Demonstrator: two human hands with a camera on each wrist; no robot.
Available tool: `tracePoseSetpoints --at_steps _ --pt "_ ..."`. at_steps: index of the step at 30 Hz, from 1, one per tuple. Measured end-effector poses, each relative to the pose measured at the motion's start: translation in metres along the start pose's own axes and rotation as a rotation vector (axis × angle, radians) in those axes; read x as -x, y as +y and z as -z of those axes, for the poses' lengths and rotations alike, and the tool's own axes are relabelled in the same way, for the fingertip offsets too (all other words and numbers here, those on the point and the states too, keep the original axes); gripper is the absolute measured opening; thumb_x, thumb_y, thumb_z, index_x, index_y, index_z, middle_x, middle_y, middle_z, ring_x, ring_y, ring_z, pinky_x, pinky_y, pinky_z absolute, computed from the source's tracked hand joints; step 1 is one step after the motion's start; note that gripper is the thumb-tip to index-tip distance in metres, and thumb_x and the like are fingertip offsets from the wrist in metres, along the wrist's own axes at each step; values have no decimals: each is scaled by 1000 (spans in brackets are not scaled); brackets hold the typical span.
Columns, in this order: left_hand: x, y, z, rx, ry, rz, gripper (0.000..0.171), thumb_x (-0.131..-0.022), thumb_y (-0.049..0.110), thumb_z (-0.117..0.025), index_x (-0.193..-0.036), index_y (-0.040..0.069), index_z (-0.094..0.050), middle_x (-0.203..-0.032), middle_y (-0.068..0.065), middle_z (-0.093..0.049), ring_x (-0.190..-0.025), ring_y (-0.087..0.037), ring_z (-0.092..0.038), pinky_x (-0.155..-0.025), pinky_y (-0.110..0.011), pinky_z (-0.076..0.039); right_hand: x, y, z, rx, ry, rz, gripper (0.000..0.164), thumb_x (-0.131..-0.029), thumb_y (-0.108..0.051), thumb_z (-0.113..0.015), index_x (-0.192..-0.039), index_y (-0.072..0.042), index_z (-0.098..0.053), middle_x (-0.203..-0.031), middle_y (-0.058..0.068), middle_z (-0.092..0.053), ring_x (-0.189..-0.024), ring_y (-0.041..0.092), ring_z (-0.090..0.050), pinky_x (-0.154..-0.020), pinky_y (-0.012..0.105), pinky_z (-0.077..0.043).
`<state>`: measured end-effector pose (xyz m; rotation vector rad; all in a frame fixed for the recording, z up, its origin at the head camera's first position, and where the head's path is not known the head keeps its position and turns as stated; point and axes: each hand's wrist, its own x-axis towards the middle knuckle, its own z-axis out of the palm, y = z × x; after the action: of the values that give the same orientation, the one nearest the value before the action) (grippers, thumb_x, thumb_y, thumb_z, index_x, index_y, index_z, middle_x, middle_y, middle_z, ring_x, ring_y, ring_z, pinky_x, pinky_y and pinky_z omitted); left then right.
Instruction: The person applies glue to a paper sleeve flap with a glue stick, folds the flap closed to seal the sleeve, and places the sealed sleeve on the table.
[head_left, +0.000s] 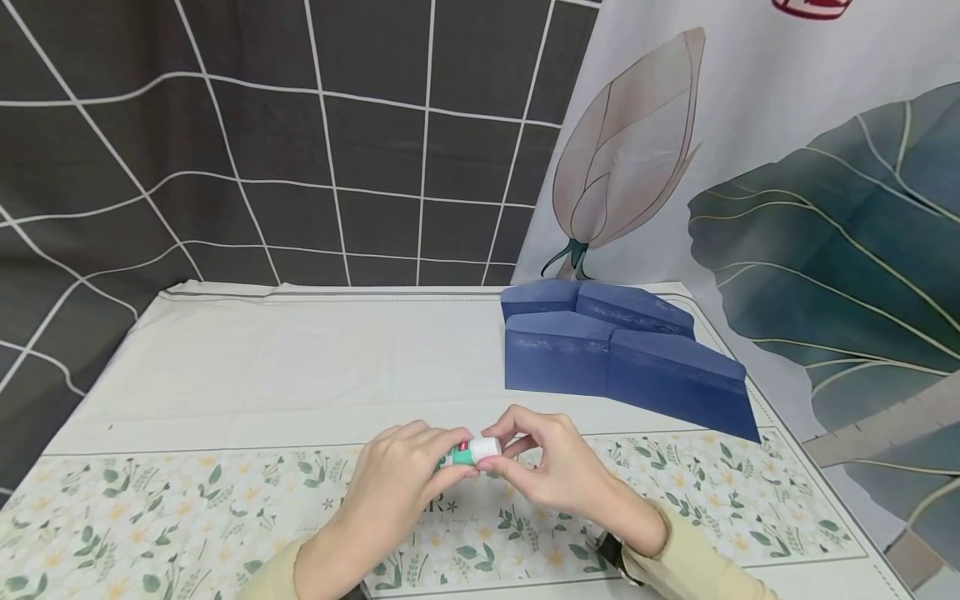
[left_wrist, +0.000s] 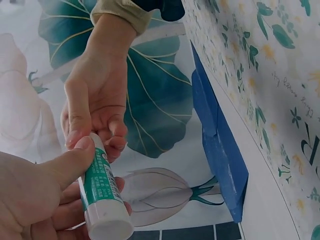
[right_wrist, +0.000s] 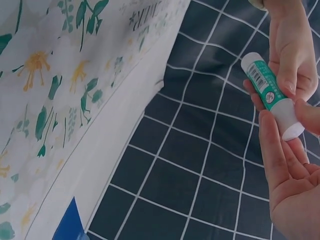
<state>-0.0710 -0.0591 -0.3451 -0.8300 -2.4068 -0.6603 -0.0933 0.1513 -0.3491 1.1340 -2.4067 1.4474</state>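
Note:
A green and white glue stick (head_left: 463,452) is held between both hands, over the flowered band of the tablecloth. My left hand (head_left: 396,468) grips its green barrel, thumb along the label; in the left wrist view the white base of the glue stick (left_wrist: 102,185) points toward the camera. At the other end, my right hand (head_left: 558,462) pinches the white cap with thumb and fingers. The right wrist view shows the cap (right_wrist: 290,120) on the barrel, and a barcode on the label.
Several dark blue angular blocks (head_left: 558,354) stand grouped at the back right of the table. The white tablecloth (head_left: 300,358) carries a floral strip along the front. Behind hangs a black grid-patterned cloth (head_left: 382,150), with a leaf-printed curtain (head_left: 637,142) at the right.

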Motion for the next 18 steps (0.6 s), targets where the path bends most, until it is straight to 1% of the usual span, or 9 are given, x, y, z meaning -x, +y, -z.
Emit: tracePoseSetpoints --at_steps 5,9,11,16,18 --pt "-2 1 1 11 -28 -5 30 -79 38 -69 -96 14 -74 -83 7 -75 -68 -3 -62 -59 -17 -48 1 0 1 11 -7 11 14 -83 -5 -73 -92 -7 -62 -93 10 -71 -77 11 -71 -70 21 -58" --pt "-2 1 2 25 -76 9 30 -82 38 -67 -97 14 -74 -82 7 -75 -67 -2 -62 -59 -16 -48 0 0 4 30 -34 30 15 -83 -5 -73 -94 -7 -62 -94 10 -71 -81 13 -71 -73 20 -57" --pt "-2 1 3 44 -122 23 30 -85 38 -65 -98 14 -74 -82 7 -75 -65 -1 -60 -58 -16 -47 0 0 5 56 -46 74 17 -82 -4 -74 -95 -6 -63 -95 10 -71 -83 14 -71 -74 19 -57" --pt "-3 -1 6 89 -243 73 32 -91 42 -56 -98 17 -74 -82 9 -74 -65 0 -58 -61 -20 -51 -1 5 8 121 -40 255 25 -75 3 -77 -96 -5 -64 -97 12 -71 -90 20 -70 -74 15 -55" --pt "-3 -2 7 94 -263 87 32 -91 42 -55 -98 18 -74 -85 9 -75 -68 -1 -60 -64 -23 -53 -1 6 8 132 -33 295 26 -74 4 -77 -94 -7 -64 -97 10 -71 -92 21 -70 -73 14 -54"
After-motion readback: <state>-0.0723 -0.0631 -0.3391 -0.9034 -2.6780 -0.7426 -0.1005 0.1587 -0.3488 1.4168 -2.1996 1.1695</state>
